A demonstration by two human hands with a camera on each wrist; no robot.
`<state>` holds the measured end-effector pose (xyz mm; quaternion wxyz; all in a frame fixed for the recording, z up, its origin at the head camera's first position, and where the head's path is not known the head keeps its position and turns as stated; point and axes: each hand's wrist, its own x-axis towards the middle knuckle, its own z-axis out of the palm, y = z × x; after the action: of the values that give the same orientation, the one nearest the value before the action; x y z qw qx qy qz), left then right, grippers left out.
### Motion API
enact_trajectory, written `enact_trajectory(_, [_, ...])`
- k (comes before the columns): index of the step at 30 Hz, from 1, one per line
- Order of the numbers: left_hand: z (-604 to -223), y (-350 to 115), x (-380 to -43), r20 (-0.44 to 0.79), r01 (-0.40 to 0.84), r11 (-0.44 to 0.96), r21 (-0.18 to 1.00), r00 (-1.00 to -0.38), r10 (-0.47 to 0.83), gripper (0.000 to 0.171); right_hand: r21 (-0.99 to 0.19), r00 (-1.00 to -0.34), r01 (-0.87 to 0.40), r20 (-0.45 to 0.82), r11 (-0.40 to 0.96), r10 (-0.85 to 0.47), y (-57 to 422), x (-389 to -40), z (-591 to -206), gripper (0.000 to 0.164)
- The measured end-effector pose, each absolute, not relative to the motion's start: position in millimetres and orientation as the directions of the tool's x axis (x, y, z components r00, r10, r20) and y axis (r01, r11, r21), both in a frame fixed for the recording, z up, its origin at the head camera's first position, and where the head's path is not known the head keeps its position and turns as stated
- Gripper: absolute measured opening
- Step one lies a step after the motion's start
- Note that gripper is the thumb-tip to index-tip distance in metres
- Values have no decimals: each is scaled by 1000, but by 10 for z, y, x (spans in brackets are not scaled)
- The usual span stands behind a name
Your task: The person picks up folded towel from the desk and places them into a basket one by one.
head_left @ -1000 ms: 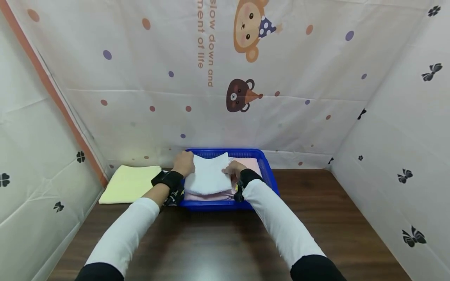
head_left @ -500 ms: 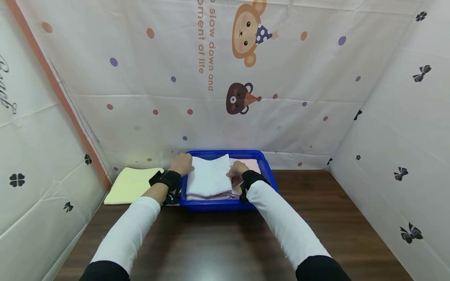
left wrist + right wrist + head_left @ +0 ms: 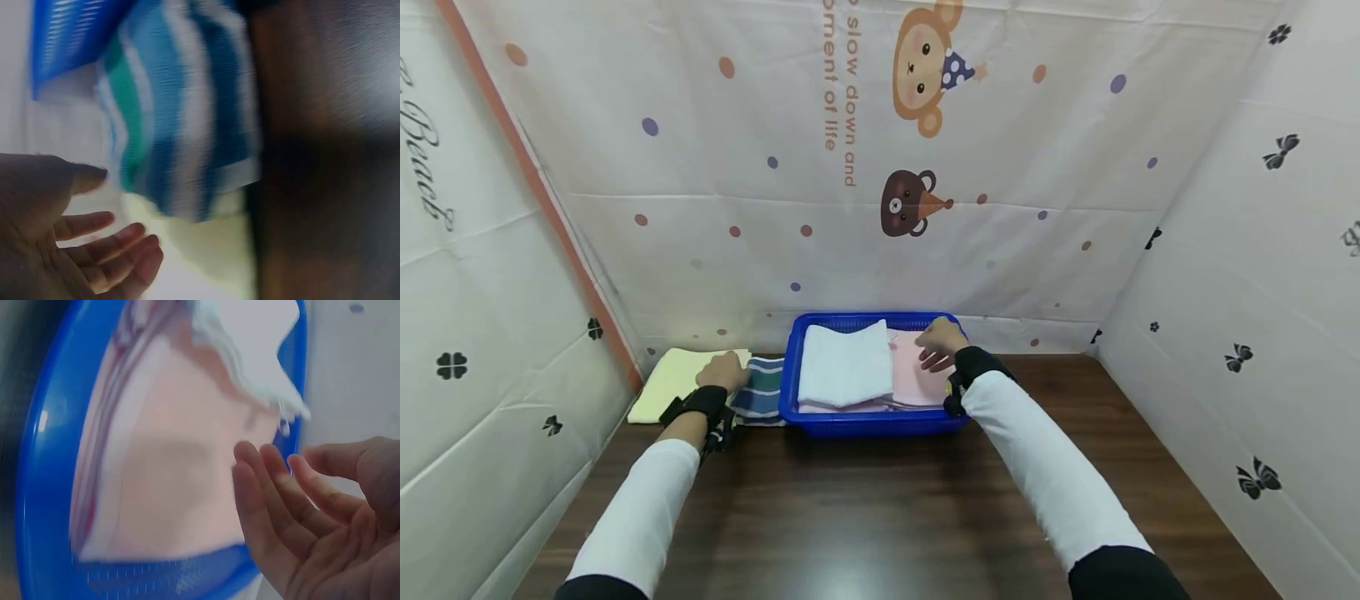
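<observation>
A folded white towel (image 3: 846, 364) lies on the left part of a blue basket (image 3: 872, 425), on top of folded pink towels (image 3: 917, 375). Over the pink ones hovers my right hand (image 3: 943, 340), fingers loosely bent and apart from the cloth; in the right wrist view it (image 3: 319, 519) holds nothing. My left hand (image 3: 722, 372) is above a folded yellow towel (image 3: 658, 387), beside a striped blue, green and white towel (image 3: 762, 392). The left wrist view shows that hand (image 3: 81, 237) with relaxed fingers and nothing in them, near the striped towel.
The basket stands on a brown wooden table (image 3: 865, 517) against a printed cloth backdrop (image 3: 820, 250). Similar cloth walls rise at the left and right. The yellow and striped towels lie left of the basket, the striped one close against it.
Both hands have let go of the white towel, which stays in the basket. My left hand has moved left over the yellow towel, uncovering the striped one; my right hand has moved right.
</observation>
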<state>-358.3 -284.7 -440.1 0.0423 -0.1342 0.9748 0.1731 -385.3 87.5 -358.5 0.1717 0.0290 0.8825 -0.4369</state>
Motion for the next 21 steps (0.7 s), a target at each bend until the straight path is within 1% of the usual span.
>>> enact_trajectory(2, [-4500,-2811,-3563,-182,-293,887,357,-953,-242,45,-771,-955,171,-283,613,-89,1002,-3826,-3556,37])
enact_trajectory(5, [-4594,-2731,-3583,-209,-265,877,400,-958,-195,61,-797,-977,132,-206,590,-60,1224,-3828,-3558,28])
enact_trajectory(6, [-4610,-2713,-3597,-207,-247,880,406,-963,-175,62,-817,-984,94,-164,569,-72,1330,-3871,-3611,25])
enact_trajectory(7, [-4617,-2700,-3606,-204,-233,880,414,-966,-159,63,-826,-989,83,-138,557,-58,1407,-3873,-3622,22])
enact_trajectory(9, [-4624,-2694,-3612,-198,-203,884,422,-972,-129,61,-840,-996,67,-90,538,-17,1549,-3870,-3654,19])
enact_trajectory(11, [-4621,-2714,-3585,-185,-162,888,431,-979,-89,59,-855,-997,79,-76,513,27,1670,-3853,-3708,18])
enact_trajectory(12, [-4618,-2728,-3559,-180,-142,886,441,-981,-68,59,-862,-996,90,-81,499,41,1732,-3857,-3753,19])
enact_trajectory(13, [-4612,-2742,-3524,-176,-127,882,454,-983,-51,59,-861,-991,137,-116,490,73,1755,-3812,-3751,18])
enact_trajectory(16, [-4613,-2802,-3395,-172,-75,882,465,-985,7,56,-860,-977,210,-195,465,81,1884,-3784,-3901,23])
enact_trajectory(21, [-4648,-2954,-3084,-184,-18,891,454,-980,74,54,-837,-950,290,-312,465,32,1957,-3677,-4139,32])
